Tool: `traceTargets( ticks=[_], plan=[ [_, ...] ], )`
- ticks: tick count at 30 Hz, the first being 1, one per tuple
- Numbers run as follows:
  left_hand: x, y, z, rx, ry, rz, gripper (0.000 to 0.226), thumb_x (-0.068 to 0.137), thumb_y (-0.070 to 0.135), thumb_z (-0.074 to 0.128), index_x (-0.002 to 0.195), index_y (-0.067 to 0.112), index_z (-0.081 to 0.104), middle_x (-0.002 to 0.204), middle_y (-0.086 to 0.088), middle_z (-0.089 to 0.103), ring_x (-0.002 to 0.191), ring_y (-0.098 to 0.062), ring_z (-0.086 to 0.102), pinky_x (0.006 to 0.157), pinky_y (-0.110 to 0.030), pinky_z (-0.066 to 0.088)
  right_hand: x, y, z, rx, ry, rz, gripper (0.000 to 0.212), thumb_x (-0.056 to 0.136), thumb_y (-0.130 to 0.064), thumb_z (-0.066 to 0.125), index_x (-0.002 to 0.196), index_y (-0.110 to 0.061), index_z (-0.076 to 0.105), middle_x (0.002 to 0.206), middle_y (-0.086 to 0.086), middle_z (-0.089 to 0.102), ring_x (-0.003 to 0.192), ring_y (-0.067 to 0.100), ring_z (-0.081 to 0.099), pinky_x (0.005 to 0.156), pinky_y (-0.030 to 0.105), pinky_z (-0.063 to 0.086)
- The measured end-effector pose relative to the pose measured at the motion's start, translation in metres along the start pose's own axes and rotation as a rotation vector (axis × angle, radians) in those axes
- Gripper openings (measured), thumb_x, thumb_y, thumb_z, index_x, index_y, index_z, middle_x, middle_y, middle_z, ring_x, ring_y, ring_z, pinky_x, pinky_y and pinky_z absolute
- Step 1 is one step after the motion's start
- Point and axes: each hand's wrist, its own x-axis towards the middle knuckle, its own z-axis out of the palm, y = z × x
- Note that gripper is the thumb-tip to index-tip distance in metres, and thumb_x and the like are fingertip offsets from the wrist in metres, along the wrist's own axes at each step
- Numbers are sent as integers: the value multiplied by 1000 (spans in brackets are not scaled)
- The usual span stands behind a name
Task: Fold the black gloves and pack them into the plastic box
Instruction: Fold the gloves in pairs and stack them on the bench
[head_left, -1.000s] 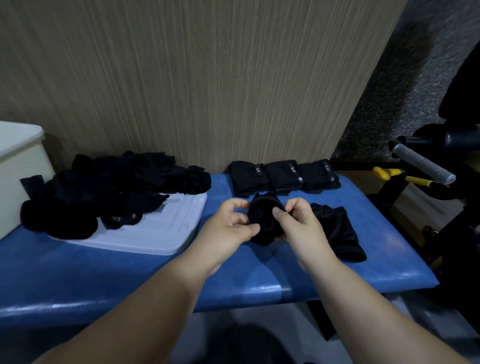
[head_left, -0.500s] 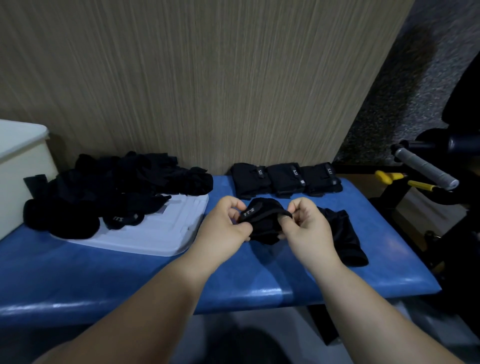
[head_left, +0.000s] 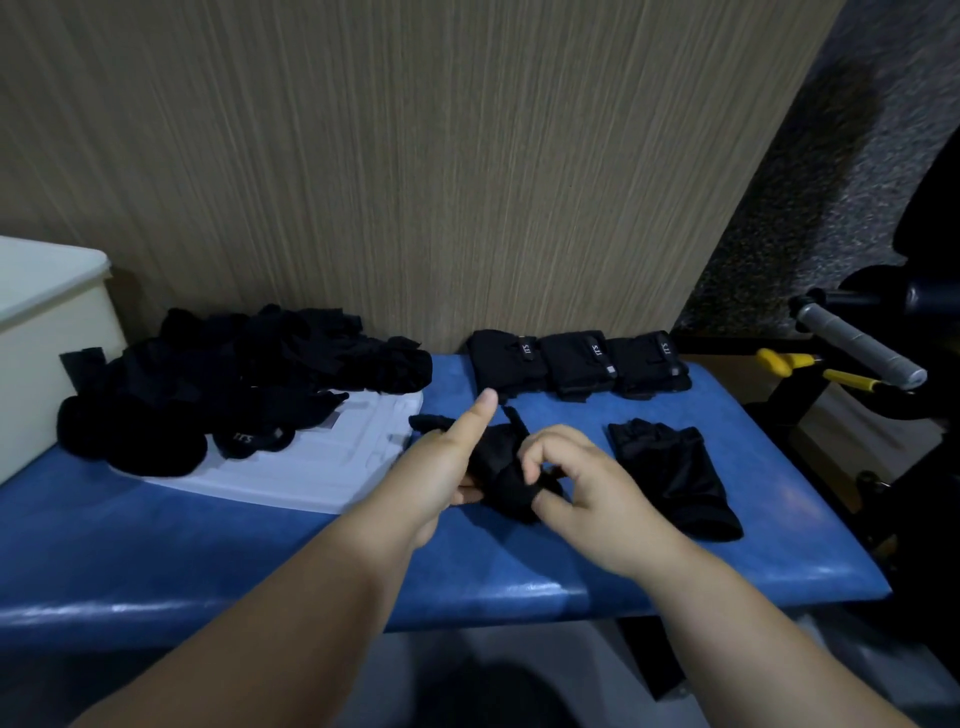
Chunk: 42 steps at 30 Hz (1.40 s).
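The black glove (head_left: 501, 465) I'm working on is bunched up just above the middle of the blue bench (head_left: 208, 551), held between both hands. My left hand (head_left: 436, 467) grips its left side with the fingers curled underneath and the thumb sticking up free. My right hand (head_left: 582, 488) pinches its right edge between thumb and forefinger, the other fingers curled. Just right of it a second glove (head_left: 675, 478) lies flat on the bench. Farther back, against the wood-grain wall (head_left: 467, 156), three folded gloves (head_left: 576, 364) sit in a row, touching. To the left a heap of unfolded gloves (head_left: 234, 384) spills over a white plastic sheet (head_left: 322, 462), and the pale plastic box (head_left: 47, 338) stands at the left edge of view.
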Motion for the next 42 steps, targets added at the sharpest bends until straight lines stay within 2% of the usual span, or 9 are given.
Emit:
traceTargets(
  ticks=[5,9,14,21,26,30,34,37,42],
  plan=[
    [2,1,0,-177,155,-32,29,98,30,51,121,15,60,112,-7,69,103,-23,65,96,-43,51,-5,-1,1,17,-39,26,32,73,-10,61,81,-41,62,100,-18,65,103,3,58,89,14,43],
    [1,6,2,-433,116,-57,28,100,26,48,120,11,60,109,-9,71,102,-25,67,90,-44,53,0,0,-2,309,323,221,4,76,-28,61,73,-26,60,72,-11,61,70,7,54,71,25,45],
    [-6,6,6,-523,-88,-29,31,101,24,44,121,9,62,111,-11,71,104,-26,67,85,-42,54,5,6,-5,561,285,554,49,64,-71,64,82,-25,65,90,-5,71,95,19,66,90,45,51],
    [-7,7,9,-617,-107,-65,35,102,28,40,119,7,62,108,-12,72,97,-26,70,75,-40,54,4,5,-9,671,197,535,16,96,-12,55,83,-12,65,71,-1,69,65,10,64,54,17,47],
    [-4,7,10,-634,-110,-139,35,100,31,43,114,7,65,106,-14,72,100,-30,68,79,-43,53,-1,6,-19,669,88,539,18,95,2,49,98,-6,65,81,4,71,72,11,67,63,21,53],
    [0,1,20,-518,-110,-121,28,97,19,50,118,6,63,108,-15,71,102,-30,67,80,-42,54,-2,6,-24,813,124,612,29,96,-20,50,114,-5,67,113,11,70,110,25,64,101,46,46],
    [7,-8,30,-421,-52,-49,23,96,11,53,117,12,62,107,-11,72,99,-27,67,82,-40,55,1,7,-15,742,231,643,32,91,-36,62,95,-5,62,103,18,71,101,32,67,91,44,53],
    [12,-14,34,-300,42,-13,17,97,20,55,111,21,64,100,-4,74,94,-22,69,85,-42,56,4,10,-9,658,313,642,27,94,-33,59,81,-11,54,79,15,60,73,25,59,58,24,50],
    [15,-21,38,-41,185,183,9,97,30,54,100,34,61,101,8,71,97,-12,67,91,-36,54,10,15,-2,553,422,687,37,98,-34,50,88,2,51,82,20,58,79,23,55,86,52,52]
  ],
)
